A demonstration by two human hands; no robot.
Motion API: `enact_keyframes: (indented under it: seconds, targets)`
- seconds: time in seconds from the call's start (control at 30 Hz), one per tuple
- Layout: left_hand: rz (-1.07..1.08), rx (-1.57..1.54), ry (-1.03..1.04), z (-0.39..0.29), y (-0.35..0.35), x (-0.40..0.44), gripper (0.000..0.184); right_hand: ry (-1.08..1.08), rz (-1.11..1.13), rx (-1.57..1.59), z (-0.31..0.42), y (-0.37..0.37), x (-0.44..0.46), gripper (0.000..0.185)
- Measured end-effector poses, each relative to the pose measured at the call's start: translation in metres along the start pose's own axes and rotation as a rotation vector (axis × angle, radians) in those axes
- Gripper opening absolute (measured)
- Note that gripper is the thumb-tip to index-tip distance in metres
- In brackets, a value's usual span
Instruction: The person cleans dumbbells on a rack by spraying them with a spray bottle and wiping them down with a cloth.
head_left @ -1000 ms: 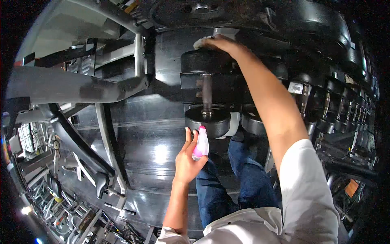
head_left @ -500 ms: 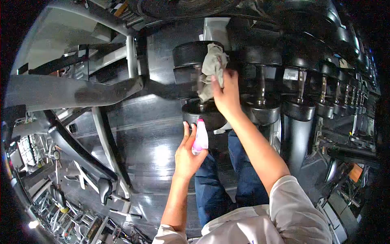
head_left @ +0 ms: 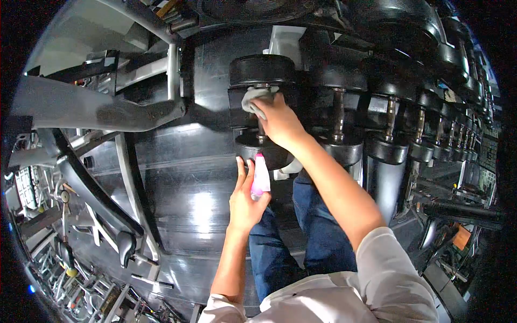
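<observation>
the dark gym floor (head_left: pixel 172 183) shines; a grey machine frame (head_left: pixel 97 110) stands left of the rack (head_left: pixel 386 180), where other dumbbells (head_left: pixel 389 146) line up rightward. at the rack's left end, the right hand (head_left: pixel 280 123) grips a bunched grey cloth (head_left: pixel 251 101) against the end dumbbell (head_left: pixel 262 70); the left hand (head_left: pixel 247 203) holds a pink-and-white bottle (head_left: pixel 261 176) nearby.

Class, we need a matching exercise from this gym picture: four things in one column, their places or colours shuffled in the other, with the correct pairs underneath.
Things:
1. cloth
2. bottle
3. jeans
4. leftmost dumbbell

Descriptions:
A. blue
B. in the left hand
C. black at both ends
D. in the right hand

Pairs: 1-D, 2-B, 3-A, 4-C
</observation>
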State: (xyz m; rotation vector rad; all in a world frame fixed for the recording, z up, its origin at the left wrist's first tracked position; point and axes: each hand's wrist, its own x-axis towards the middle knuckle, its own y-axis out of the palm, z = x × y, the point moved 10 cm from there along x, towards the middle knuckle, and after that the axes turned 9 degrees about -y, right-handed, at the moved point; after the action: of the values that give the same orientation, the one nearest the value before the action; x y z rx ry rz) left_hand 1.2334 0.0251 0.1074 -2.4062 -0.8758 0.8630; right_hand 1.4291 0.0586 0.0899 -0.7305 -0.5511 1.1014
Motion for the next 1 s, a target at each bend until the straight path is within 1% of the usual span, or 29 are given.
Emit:
enact_keyframes:
  seconds: [0.03,0.07,0.13,0.17,0.2,0.27,0.33,0.37,0.4,0.43,0.47,0.53,0.57,0.6,0.67,0.7,0.73,0.77,0.8,0.83,0.87,0.9,0.93,0.97,1.0]
  targets:
    - [-0.004,-0.002,0.002,-0.001,0.000,0.000,0.082,-0.068,0.024,0.006,0.006,-0.008,-0.005,0.035]
    - [-0.001,-0.004,-0.007,-0.001,-0.001,0.000,0.082,-0.070,0.022,0.003,0.004,-0.014,-0.011,0.035]
    - [-0.002,-0.011,-0.017,-0.003,-0.003,0.000,0.082,0.000,0.282,0.128,-0.002,0.005,-0.029,0.034]
    - [0.027,-0.047,-0.033,-0.004,-0.002,0.001,0.079,-0.077,0.223,0.073,0.001,-0.002,-0.040,0.036]
    - [0.058,-0.081,-0.049,-0.004,-0.001,0.000,0.077,-0.078,0.225,0.073,-0.001,-0.005,-0.046,0.036]
    - [0.058,-0.072,-0.062,-0.003,-0.002,0.000,0.077,-0.065,0.137,0.133,-0.007,-0.016,-0.054,0.037]
    - [0.054,-0.066,-0.048,-0.001,-0.001,0.000,0.079,-0.086,0.102,0.104,-0.006,-0.021,-0.067,0.039]
    - [0.057,-0.063,-0.051,0.003,0.004,0.001,0.079,0.130,0.019,0.409,-0.022,-0.027,-0.078,0.038]
    - [0.000,-0.046,-0.020,0.006,0.005,0.001,0.082,0.349,-0.062,0.711,-0.030,-0.027,-0.092,0.038]
    - [-0.059,-0.030,0.010,0.007,0.003,0.000,0.085,0.438,-0.169,0.797,-0.026,-0.034,-0.103,0.037]
    - [-0.055,-0.031,0.006,0.010,0.005,0.000,0.085,0.443,-0.166,0.796,-0.024,-0.025,-0.115,0.037]
    - [-0.050,-0.069,-0.023,0.015,0.008,0.001,0.089,0.255,-0.223,0.450,-0.010,-0.030,-0.125,0.035]
    - [-0.051,-0.076,-0.024,0.016,0.009,0.001,0.089,0.110,-0.265,0.262,0.009,-0.038,-0.123,0.033]
    - [-0.059,-0.062,-0.001,0.015,0.008,0.001,0.089,-0.020,-0.165,0.167,0.038,-0.047,-0.103,0.032]
    - [-0.074,-0.048,0.021,0.021,0.006,-0.001,0.089,-0.049,-0.064,-0.002,0.051,-0.044,-0.077,0.028]
    - [-0.079,-0.177,-0.037,0.037,0.007,-0.001,0.086,-0.055,-0.064,-0.002,0.051,-0.038,-0.062,0.028]
    - [-0.084,-0.308,-0.093,0.055,0.010,-0.001,0.084,-0.109,0.056,-0.014,0.054,-0.019,-0.044,0.027]
    - [-0.079,-0.448,-0.221,0.089,0.019,-0.007,0.075,-0.159,0.178,-0.026,0.058,0.002,-0.028,0.026]
    - [-0.162,-0.473,-0.182,0.085,0.007,-0.010,0.068,-0.163,0.269,0.040,0.063,0.023,-0.013,0.024]
    - [-0.186,-0.625,-0.221,0.091,0.004,-0.014,0.066,-0.233,0.351,-0.010,0.074,0.039,-0.001,0.023]
    - [-0.208,-0.775,-0.261,0.097,0.002,-0.018,0.063,-0.202,0.450,-0.026,0.074,0.061,0.011,0.022]
    - [-0.208,-0.772,-0.267,0.091,-0.002,-0.022,0.063,-0.170,0.549,-0.039,0.072,0.084,0.019,0.022]
    - [-0.244,-0.690,-0.253,0.082,-0.013,-0.026,0.061,-0.169,0.550,-0.031,0.075,0.098,0.027,0.022]
    - [-0.279,-0.606,-0.236,0.076,-0.022,-0.028,0.058,-0.141,0.634,-0.118,0.072,0.115,0.031,0.022]
    - [-0.275,-0.597,-0.235,0.081,-0.021,-0.029,0.058,-0.111,0.715,-0.206,0.067,0.126,0.030,0.022]
